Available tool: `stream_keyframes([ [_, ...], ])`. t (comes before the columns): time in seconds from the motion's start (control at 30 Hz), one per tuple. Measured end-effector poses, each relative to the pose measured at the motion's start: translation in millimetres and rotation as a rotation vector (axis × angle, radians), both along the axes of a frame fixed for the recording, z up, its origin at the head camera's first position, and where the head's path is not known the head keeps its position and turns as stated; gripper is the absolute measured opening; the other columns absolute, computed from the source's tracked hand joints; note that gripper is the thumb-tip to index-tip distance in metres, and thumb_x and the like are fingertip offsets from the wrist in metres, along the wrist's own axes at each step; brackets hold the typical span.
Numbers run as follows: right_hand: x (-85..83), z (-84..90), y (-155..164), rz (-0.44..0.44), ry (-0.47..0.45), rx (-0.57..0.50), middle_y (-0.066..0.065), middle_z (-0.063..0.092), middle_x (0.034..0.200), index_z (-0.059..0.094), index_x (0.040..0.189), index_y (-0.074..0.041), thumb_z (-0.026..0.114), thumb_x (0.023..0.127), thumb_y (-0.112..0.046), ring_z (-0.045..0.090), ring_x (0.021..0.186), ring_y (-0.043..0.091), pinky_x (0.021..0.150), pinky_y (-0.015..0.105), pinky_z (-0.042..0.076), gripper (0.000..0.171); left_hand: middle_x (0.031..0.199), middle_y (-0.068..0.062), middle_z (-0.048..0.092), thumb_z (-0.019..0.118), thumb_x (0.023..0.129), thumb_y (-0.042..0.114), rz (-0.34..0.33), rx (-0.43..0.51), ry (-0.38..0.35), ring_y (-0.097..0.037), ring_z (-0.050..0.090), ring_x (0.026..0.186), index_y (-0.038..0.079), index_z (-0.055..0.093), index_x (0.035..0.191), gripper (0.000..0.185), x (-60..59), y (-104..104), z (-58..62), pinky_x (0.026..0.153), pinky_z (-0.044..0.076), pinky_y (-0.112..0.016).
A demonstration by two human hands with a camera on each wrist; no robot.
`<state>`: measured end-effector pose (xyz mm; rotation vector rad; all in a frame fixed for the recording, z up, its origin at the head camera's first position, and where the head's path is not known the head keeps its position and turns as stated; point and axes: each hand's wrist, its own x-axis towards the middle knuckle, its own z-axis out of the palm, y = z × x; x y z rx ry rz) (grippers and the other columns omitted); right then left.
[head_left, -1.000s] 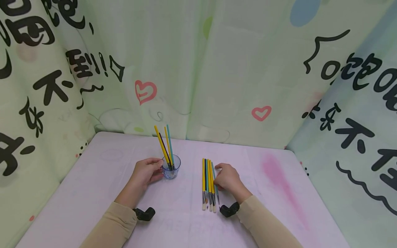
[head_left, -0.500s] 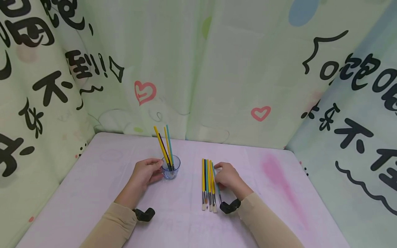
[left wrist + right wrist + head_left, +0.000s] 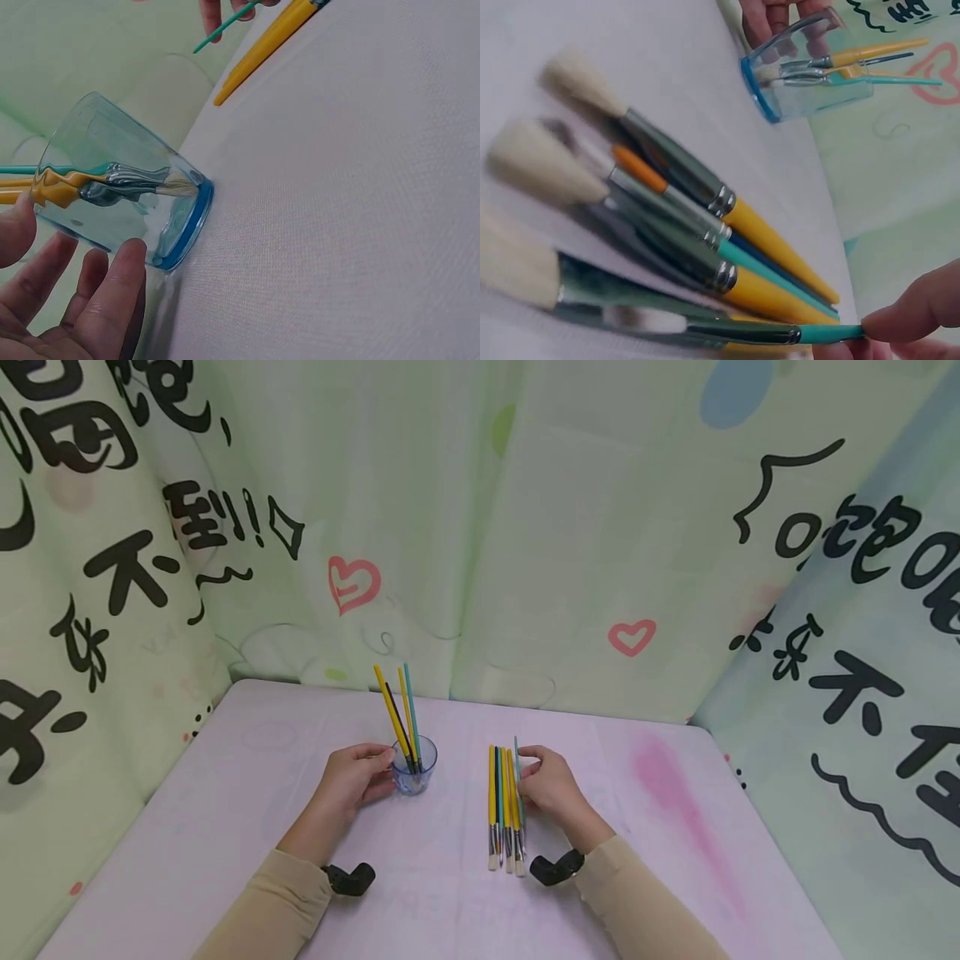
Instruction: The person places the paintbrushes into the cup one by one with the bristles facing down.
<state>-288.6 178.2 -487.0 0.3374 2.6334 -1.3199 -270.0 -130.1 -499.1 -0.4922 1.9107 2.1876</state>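
Note:
On the left, my left hand point(image 3: 354, 775) holds a clear glass point(image 3: 124, 214) with a blue base, thumb on one side and fingers on the other. The glass stands upright on the table. Several paintbrushes point(image 3: 396, 714) with yellow, dark and teal handles lean in it, bristles down. My right hand point(image 3: 553, 785) pinches a thin teal paintbrush point(image 3: 829, 332) by its handle, at the right end of a row of paintbrushes point(image 3: 500, 785). That row lies side by side on the table, bristles towards me. In the left wrist view the teal handle point(image 3: 225, 28) is lifted clear of the cloth.
A pale pink cloth covers the table point(image 3: 285, 810), with a darker pink streak point(image 3: 682, 802) at the right. Printed curtains point(image 3: 525, 543) hang behind it and along both sides. A black wrist camera point(image 3: 557, 867) sits at each cuff.
My right hand has drawn the teal paintbrush slightly away from the row, and its handle end has risen and turned more upright. The left hand and glass have stayed in place.

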Motion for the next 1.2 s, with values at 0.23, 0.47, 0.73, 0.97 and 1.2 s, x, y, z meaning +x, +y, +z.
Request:
stream_keyframes([
  [0.23, 0.2, 5.6, -7, -0.023, 0.082, -0.136, 0.012, 0.059, 0.105, 0.055, 0.153, -0.013, 0.070, 0.091, 0.005, 0.059, 0.085, 0.023, 0.060, 0.026, 0.063, 0.067, 0.108, -0.010, 0.072, 0.071, 0.105, 0.014, -0.004, -0.007, 0.004, -0.017, 0.070, 0.091, -0.001, 0.070, 0.133, 0.032, -0.2, 0, -0.2, 0.092, 0.068, -0.040],
  [0.47, 0.2, 8.3, -15, -0.046, 0.117, -0.226, 0.013, 0.058, 0.107, 0.054, 0.154, -0.014, 0.069, 0.090, 0.007, 0.058, 0.086, 0.023, 0.061, 0.026, 0.064, 0.069, 0.112, -0.012, 0.072, 0.071, 0.105, 0.014, -0.003, -0.015, 0.000, -0.020, 0.071, 0.096, 0.000, 0.070, 0.133, 0.032, -0.2, 1, 0.1, 0.094, 0.068, -0.041],
  [0.73, -0.8, 12.3, -25, -0.054, 0.158, -0.302, 0.012, 0.059, 0.108, 0.056, 0.152, -0.017, 0.067, 0.091, 0.009, 0.057, 0.076, 0.022, 0.066, 0.037, 0.068, 0.068, 0.107, -0.009, 0.072, 0.070, 0.105, 0.013, -0.007, -0.005, 0.002, -0.019, 0.071, 0.094, -0.002, 0.069, 0.134, 0.032, -0.2, 1, 1.0, 0.094, 0.068, -0.042],
  [0.97, -3.0, 19.4, -38, -0.018, 0.184, -0.351, 0.015, 0.058, 0.111, 0.057, 0.152, -0.018, 0.069, 0.090, 0.010, 0.058, 0.074, 0.022, 0.063, 0.029, 0.065, 0.068, 0.109, -0.010, 0.073, 0.071, 0.105, 0.015, -0.003, -0.017, -0.005, -0.020, 0.072, 0.094, 0.000, 0.071, 0.133, 0.031, 0.6, 0, 1.1, 0.093, 0.068, -0.041],
  [1.2, -8.0, 26.6, -50, 0.039, 0.272, -0.402, 0.010, 0.059, 0.108, 0.056, 0.151, -0.021, 0.066, 0.093, 0.006, 0.063, 0.075, 0.019, 0.067, 0.031, 0.067, 0.065, 0.111, -0.011, 0.073, 0.071, 0.105, 0.015, -0.009, -0.025, 0.007, -0.021, 0.072, 0.096, -0.001, 0.070, 0.133, 0.032, 0.9, 0, 0.9, 0.095, 0.068, -0.042],
])
